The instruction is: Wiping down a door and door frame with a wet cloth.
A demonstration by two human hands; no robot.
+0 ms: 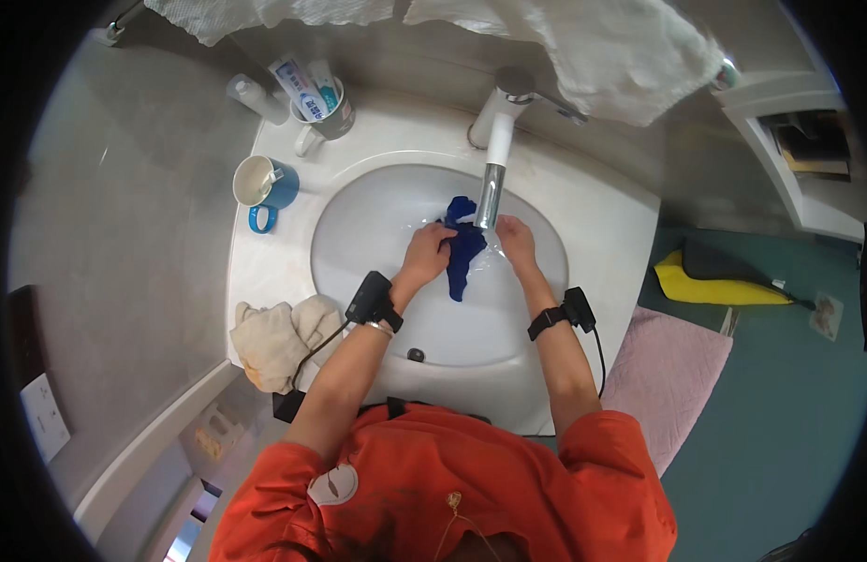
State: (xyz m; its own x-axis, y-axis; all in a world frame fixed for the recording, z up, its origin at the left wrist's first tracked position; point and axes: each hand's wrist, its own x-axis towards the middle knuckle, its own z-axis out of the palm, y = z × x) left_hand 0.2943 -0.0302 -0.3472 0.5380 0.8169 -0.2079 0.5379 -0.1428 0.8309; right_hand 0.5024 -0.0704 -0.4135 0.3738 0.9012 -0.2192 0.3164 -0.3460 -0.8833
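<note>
The dark blue cloth [465,251] was in the washbasin [359,281], under the end of the tap [491,187], and it looked wet and crumpled. Some clear water [487,259] was splashing beside it. The left hand [428,254] was at the left edge of this cloth, and its bent fingers were gripping the fabric. The right hand [516,245] was on the other side, just beside the spout, with its fingers curved inward; I could not tell whether it was holding anything.

On the white worktop [602,253], to the left of the basin, stood a blue mug [280,190] with its handle toward the person. Farther back there was a grey cup [337,123], which contained tubes [302,89], and next to it a white bottle [254,96]. A beige cloth [276,339] lay folded loosely at the near left corner.
</note>
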